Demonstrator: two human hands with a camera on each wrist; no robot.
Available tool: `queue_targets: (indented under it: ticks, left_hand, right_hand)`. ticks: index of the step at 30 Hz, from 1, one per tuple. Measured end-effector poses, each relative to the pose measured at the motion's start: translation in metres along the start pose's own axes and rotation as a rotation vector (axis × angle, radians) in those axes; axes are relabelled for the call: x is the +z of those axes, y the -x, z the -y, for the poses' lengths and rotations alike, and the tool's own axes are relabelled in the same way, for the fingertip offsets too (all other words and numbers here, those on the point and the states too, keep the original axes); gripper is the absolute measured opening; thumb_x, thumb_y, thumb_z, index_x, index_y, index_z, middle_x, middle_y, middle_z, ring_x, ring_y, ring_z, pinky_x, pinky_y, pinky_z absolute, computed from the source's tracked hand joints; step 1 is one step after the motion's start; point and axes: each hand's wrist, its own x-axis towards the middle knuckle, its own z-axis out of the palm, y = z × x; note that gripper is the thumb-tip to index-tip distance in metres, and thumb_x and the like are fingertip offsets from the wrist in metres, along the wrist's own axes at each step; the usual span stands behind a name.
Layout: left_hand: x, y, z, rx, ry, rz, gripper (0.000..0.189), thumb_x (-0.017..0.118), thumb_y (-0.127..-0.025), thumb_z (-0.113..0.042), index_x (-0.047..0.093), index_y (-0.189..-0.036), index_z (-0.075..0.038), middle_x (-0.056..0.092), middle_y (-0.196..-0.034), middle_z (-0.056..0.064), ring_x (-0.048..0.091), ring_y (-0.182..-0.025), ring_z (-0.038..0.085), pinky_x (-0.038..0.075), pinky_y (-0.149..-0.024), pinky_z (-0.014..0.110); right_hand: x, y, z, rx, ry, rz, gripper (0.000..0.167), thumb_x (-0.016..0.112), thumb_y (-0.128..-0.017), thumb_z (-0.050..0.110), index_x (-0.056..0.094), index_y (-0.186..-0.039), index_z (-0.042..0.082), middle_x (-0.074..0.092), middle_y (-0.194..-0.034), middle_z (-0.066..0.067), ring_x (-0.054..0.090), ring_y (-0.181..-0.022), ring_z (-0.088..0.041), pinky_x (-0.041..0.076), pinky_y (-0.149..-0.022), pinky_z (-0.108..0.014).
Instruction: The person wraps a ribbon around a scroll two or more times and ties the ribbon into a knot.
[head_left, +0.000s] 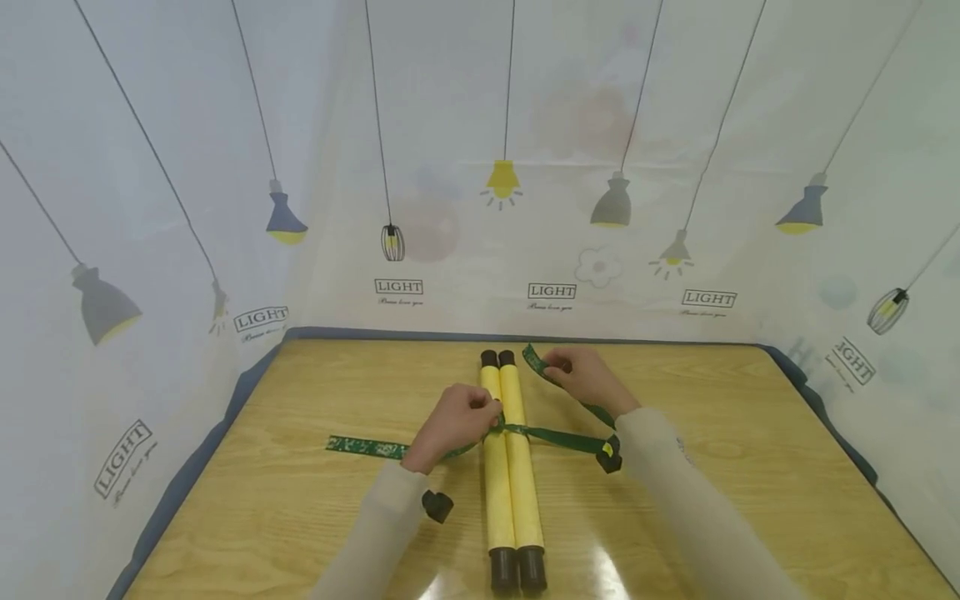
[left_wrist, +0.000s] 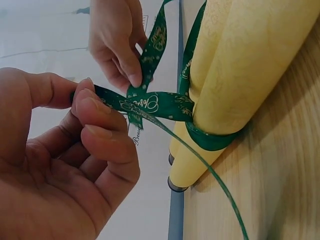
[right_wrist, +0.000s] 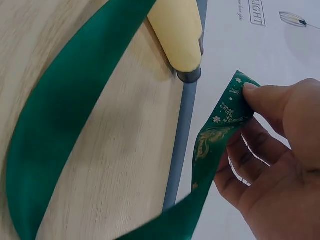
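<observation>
Ribbon [head_left: 564, 439], green and printed, wraps around two yellow tubes [head_left: 498, 492] lying side by side on the table [head_left: 285, 508]. The left hand [head_left: 456, 423] pinches it just above the tubes; the right hand [head_left: 588, 380] pinches one end, right of them.

Left hand [head_left: 456, 422], right hand [head_left: 585, 379] in pinches

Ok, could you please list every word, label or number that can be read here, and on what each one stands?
"LIGHT": boxed, repeated on the white backdrop.
"love you": end of the small script under it, faintly legible; its first word is too blurred to be sure.
"Chri": script on the green ribbon; its other lettering cannot be made out.
No numbers can be read.
</observation>
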Motion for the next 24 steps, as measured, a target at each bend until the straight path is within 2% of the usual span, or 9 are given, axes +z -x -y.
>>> queue_targets:
  ticks: [9, 17, 24]
  left_hand:
    - [0.0, -0.002, 0.001, 0.033, -0.009, 0.012, 0.039, 0.053, -0.101, -0.021, 0.07, -0.08, 0.008, 0.05, -0.053, -0.004, 0.037, -0.048, 0.012, 0.035, -0.051, 0.028]
    - [0.0, -0.003, 0.005, 0.054, -0.007, 0.018, 0.038, 0.053, -0.101, -0.019, 0.067, -0.078, 0.008, 0.044, -0.05, -0.006, 0.032, -0.047, 0.013, 0.034, -0.052, 0.029]
    - [-0.001, -0.004, 0.006, 0.042, -0.003, 0.03, 0.038, 0.052, -0.101, -0.02, 0.069, -0.08, 0.007, 0.053, -0.057, -0.003, 0.039, -0.048, 0.012, 0.038, -0.054, 0.028]
  right_hand:
    - [0.02, -0.026, 0.024, -0.046, -0.024, 0.063, 0.022, 0.062, -0.103, 0.014, 0.071, -0.119, 0.003, 0.073, -0.108, -0.011, 0.067, -0.096, -0.022, 0.056, -0.082, -0.038]
    - [0.036, -0.042, 0.041, -0.039, -0.009, 0.114, 0.024, 0.063, -0.103, 0.016, 0.07, -0.123, 0.005, 0.073, -0.115, -0.011, 0.068, -0.105, -0.025, 0.057, -0.089, -0.04]
    - [0.045, -0.049, 0.053, -0.06, -0.033, 0.145, 0.025, 0.065, -0.102, 0.016, 0.072, -0.123, 0.005, 0.075, -0.115, -0.01, 0.071, -0.104, -0.022, 0.058, -0.089, -0.036]
